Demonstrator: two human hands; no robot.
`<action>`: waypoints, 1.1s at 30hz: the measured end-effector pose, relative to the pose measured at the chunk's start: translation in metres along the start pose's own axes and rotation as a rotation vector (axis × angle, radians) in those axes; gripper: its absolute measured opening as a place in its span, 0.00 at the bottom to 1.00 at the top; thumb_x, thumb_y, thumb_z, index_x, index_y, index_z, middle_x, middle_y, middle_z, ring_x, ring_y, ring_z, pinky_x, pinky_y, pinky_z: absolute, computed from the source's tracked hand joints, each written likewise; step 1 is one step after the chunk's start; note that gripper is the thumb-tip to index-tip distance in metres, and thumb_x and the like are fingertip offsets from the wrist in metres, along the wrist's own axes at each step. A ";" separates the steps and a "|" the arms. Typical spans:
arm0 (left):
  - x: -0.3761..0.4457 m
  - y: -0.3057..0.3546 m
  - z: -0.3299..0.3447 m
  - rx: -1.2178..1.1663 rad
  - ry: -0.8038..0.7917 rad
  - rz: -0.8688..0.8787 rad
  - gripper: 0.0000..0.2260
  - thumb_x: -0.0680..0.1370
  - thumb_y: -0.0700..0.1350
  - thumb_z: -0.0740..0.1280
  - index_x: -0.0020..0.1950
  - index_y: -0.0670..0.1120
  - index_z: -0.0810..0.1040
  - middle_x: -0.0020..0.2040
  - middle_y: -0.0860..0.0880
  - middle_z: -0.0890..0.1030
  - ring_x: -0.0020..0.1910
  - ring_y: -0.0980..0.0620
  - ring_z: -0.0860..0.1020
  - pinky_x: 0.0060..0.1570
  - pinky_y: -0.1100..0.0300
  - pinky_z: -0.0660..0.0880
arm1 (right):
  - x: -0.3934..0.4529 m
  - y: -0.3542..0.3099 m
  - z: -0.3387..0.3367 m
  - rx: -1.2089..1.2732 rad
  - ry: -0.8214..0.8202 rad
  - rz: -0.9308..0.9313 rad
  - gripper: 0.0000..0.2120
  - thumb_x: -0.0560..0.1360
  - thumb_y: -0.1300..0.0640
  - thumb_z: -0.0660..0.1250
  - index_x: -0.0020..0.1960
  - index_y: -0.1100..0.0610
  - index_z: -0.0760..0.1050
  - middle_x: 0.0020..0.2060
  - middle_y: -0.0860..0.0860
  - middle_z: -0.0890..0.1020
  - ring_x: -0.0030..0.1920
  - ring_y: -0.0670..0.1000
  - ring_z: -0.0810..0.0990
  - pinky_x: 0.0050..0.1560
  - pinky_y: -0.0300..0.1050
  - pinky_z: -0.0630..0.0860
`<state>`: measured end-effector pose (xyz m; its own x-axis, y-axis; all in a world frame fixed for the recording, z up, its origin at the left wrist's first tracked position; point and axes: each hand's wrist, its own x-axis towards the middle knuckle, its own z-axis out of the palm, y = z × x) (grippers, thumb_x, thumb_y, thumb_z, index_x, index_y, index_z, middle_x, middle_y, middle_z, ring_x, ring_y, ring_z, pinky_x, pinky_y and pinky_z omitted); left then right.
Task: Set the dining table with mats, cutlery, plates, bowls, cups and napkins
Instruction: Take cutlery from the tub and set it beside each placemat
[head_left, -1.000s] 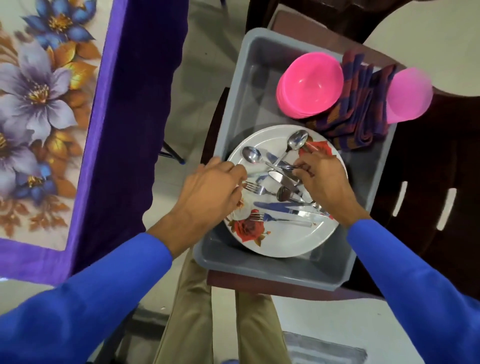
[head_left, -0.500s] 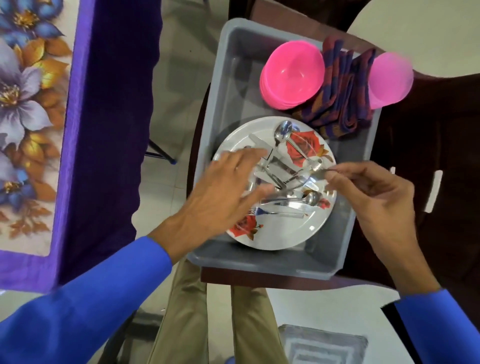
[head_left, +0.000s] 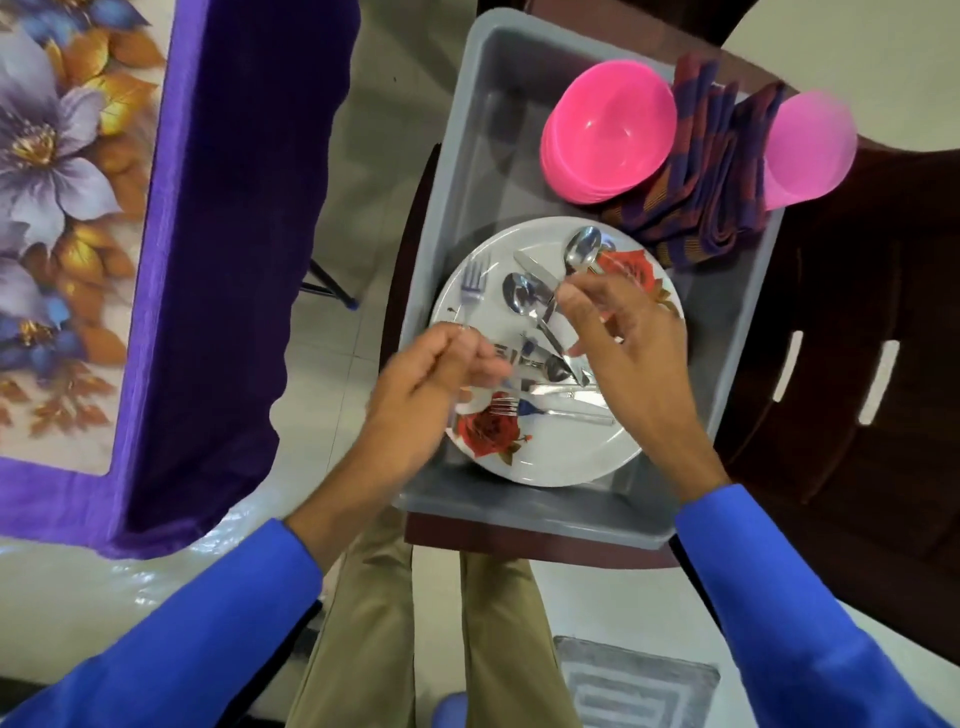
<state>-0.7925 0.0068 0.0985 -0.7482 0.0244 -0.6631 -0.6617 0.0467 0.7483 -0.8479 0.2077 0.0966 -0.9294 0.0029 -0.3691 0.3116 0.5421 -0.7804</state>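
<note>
A white plate (head_left: 545, 457) with red roses lies in a grey tub (head_left: 467, 156) and carries loose cutlery: forks, spoons and a knife (head_left: 535, 270). My left hand (head_left: 431, 384) grips the handle of a fork (head_left: 472, 283), tines pointing away, raised over the plate's left side. My right hand (head_left: 628, 353) hovers over the plate's middle and pinches the handle of a spoon (head_left: 582, 248) between thumb and fingertips. Another spoon (head_left: 519, 293) lies beside it. A stack of pink bowls (head_left: 608, 135), folded striped napkins (head_left: 711, 176) and a pink cup (head_left: 808, 145) fill the tub's far end.
The tub rests on a dark seat in front of my legs. The dining table with a floral cloth and purple border (head_left: 62, 218) stands to the left. A dark chair (head_left: 857, 374) is on the right, and a grey floor mat (head_left: 634, 686) lies near my feet.
My left hand has closed on a fork and lifted it at the plate's left. My right hand has come back from the plate's right edge to its middle and taken a spoon handle.
</note>
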 end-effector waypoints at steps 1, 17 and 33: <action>0.000 0.001 -0.008 -0.042 0.067 0.004 0.13 0.87 0.48 0.58 0.57 0.45 0.81 0.52 0.50 0.88 0.55 0.51 0.86 0.61 0.51 0.79 | 0.005 0.012 0.005 -0.147 0.022 -0.025 0.12 0.83 0.47 0.67 0.61 0.52 0.82 0.55 0.41 0.85 0.45 0.48 0.86 0.47 0.43 0.81; -0.007 0.001 -0.033 -0.134 0.172 -0.063 0.11 0.85 0.50 0.64 0.58 0.49 0.86 0.49 0.50 0.87 0.52 0.55 0.86 0.47 0.68 0.79 | 0.058 0.043 0.009 -0.587 -0.155 0.159 0.02 0.78 0.62 0.72 0.50 0.57 0.82 0.41 0.53 0.85 0.44 0.53 0.83 0.50 0.51 0.83; -0.007 -0.005 -0.034 -0.147 0.192 -0.097 0.11 0.85 0.50 0.64 0.58 0.50 0.85 0.48 0.51 0.87 0.50 0.57 0.85 0.43 0.70 0.79 | 0.034 0.054 -0.010 -0.243 -0.118 0.220 0.08 0.78 0.63 0.73 0.48 0.51 0.83 0.41 0.44 0.85 0.47 0.46 0.84 0.54 0.36 0.78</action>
<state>-0.7859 -0.0274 0.1002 -0.6672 -0.1635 -0.7267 -0.7204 -0.1064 0.6854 -0.8643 0.2460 0.0470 -0.8116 0.0528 -0.5819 0.4325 0.7239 -0.5375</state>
